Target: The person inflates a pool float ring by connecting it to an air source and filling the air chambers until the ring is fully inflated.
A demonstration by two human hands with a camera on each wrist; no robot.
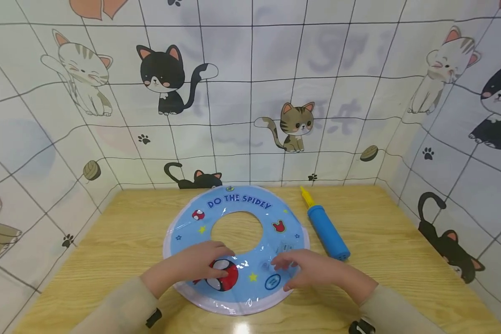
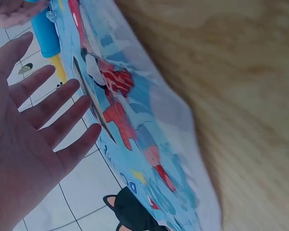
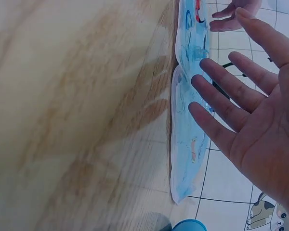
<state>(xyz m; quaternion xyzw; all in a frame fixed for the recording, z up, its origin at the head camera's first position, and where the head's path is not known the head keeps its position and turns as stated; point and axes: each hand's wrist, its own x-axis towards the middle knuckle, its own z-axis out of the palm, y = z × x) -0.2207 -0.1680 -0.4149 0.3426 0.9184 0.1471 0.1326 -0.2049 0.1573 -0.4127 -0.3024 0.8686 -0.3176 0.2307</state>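
Note:
A flat, uninflated swim ring point(image 1: 250, 260), light blue with a pale rim and red cartoon prints, lies on the table in front of me. My left hand point(image 1: 200, 263) is over its near left part, above a red mask print, with fingers spread in the left wrist view. Over the near right part is my right hand point(image 1: 305, 268), fingers apart and holding nothing; the right wrist view shows its bare palm. Whether fingertips touch the vinyl, I cannot tell. Right of the ring lies a blue hand pump point(image 1: 327, 232) with a yellow nozzle pointing away.
The wood-grain table point(image 1: 129, 227) carries the ring and the pump. A white cloth wall point(image 1: 234, 102) with grid lines and cartoon cats rises behind the table and along both sides.

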